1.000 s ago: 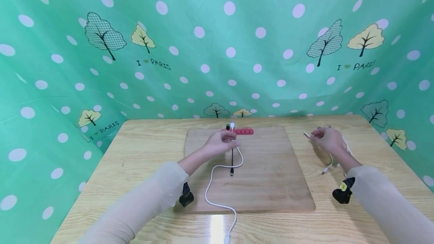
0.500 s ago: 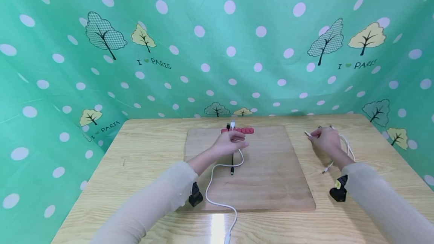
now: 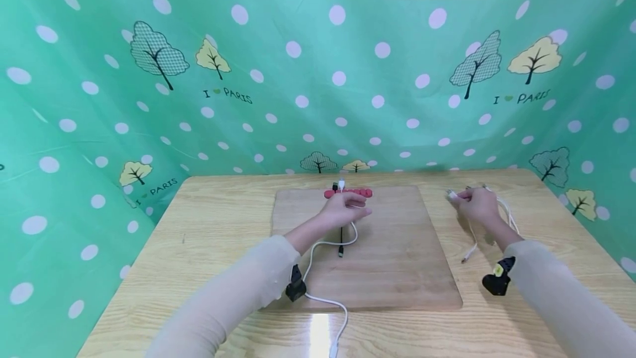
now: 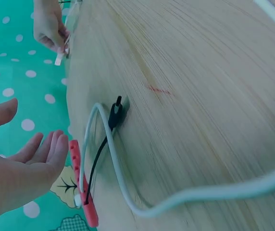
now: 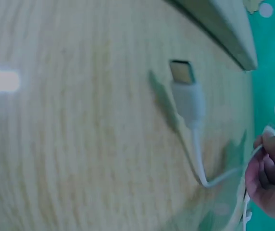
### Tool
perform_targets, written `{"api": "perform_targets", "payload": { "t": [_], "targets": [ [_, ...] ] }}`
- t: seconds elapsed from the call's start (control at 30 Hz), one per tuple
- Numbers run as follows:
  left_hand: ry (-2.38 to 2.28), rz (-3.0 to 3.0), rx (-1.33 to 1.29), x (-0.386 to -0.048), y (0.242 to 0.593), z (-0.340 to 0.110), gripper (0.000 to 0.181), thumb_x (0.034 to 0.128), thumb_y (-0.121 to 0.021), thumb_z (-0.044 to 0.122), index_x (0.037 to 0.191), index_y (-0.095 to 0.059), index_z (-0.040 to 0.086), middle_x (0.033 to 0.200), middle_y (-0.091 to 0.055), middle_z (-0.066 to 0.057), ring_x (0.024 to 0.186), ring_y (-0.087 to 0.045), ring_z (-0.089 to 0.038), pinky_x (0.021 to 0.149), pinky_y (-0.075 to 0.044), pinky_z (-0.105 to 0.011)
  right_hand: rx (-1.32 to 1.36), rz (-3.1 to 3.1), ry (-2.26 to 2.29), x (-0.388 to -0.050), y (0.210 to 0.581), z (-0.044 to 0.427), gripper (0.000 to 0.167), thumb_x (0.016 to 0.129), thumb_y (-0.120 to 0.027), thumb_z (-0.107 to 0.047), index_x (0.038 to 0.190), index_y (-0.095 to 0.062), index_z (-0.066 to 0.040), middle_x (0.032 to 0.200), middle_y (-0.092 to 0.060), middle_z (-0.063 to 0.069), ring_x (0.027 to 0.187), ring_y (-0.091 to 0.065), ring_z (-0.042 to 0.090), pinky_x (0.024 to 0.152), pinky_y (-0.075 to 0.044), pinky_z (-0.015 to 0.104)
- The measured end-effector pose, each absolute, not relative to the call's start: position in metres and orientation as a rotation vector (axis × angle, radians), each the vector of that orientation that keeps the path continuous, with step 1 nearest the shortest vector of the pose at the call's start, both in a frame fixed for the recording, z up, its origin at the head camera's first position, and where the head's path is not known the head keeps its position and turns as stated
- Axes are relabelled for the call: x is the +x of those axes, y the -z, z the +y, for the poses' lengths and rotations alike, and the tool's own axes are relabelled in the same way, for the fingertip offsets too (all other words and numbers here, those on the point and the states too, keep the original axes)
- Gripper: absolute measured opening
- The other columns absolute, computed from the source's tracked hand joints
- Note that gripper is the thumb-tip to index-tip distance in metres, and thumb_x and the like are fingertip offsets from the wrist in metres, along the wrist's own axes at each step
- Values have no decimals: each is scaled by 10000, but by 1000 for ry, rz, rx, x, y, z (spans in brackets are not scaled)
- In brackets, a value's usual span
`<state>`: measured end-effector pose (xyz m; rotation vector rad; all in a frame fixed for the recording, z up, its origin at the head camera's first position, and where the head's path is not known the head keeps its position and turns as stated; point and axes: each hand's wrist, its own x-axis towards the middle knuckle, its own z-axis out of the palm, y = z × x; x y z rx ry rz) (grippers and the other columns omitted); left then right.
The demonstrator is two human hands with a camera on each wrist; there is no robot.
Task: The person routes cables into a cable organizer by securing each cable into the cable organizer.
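Note:
My left hand (image 3: pixel 343 210) hovers over the wooden board (image 3: pixel 387 258), fingers relaxed and apart, holding nothing. Just behind it lies a red cable holder (image 4: pixel 90 211), with a black cable (image 4: pixel 96 156) and a white cable (image 4: pixel 120 178) in its slots. To the right of the board, my right hand (image 3: pixel 478 204) pinches a white cable near its plug (image 3: pixel 451 194). That cable's other connector (image 5: pixel 188 101) dangles close to the right wrist camera, above the table.
More white cable (image 3: pixel 508 211) lies in loops beyond my right hand on the table (image 3: pixel 213 225). The long white cable's lower end (image 3: pixel 334 347) reaches the table's front. A polka-dot cloth (image 3: pixel 278 98) hangs behind.
My left hand has moved to the right above the board. My right hand keeps its pinch on the cable, whose hanging connector has shifted to the left and nearer the front.

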<state>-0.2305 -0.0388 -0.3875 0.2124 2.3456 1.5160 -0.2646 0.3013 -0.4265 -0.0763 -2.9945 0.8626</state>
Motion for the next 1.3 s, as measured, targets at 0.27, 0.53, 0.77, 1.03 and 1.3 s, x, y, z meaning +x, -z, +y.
{"api": "perform_targets", "payload": {
  "t": [0.27,0.53,0.77,1.03,1.3],
  "targets": [
    [-1557,2311,196,-233,388,-25,433,896,-676,248,1274,-597,51,1233,-656,-86,1141,-609,-227,961,-534,-340,-117,-3009,-1140,-263,416,307,473,978,-546,-295,1214,-580,114,988,-693,238,720,-627,96,594,-544,236],
    [-1610,2270,142,-239,394,-21,446,890,-678,250,1286,-586,66,1227,-663,-77,1119,-631,-211,966,-536,-321,-171,-2950,-1439,-261,407,304,511,971,-566,-248,1278,-494,154,1018,-676,172,745,-609,-24,751,-600,206],
    [-1776,2118,55,-245,403,-14,426,890,-673,158,1284,-578,26,1212,-671,-139,1121,-652,-267,986,-542,-357,-192,-2848,-1758,-256,393,295,615,938,-617,-284,1336,-433,148,774,-645,-199,757,-652,-45,751,-588,164],
    [-1834,2014,22,-246,405,-6,404,893,-672,167,1262,-588,23,1240,-646,-135,1124,-655,-238,1011,-527,-351,-145,-2775,-1942,-251,376,280,687,925,-638,-306,1359,-382,161,760,-666,-198,718,-648,-56,753,-583,150],
    [-1770,2024,86,-237,403,7,362,897,-666,192,1235,-608,76,1225,-653,-84,1115,-657,-207,1026,-517,-351,-147,-2677,-2131,-244,356,257,534,911,-664,-259,1310,-497,54,761,-681,-184,722,-646,-50,731,-572,123]
  ]
}}
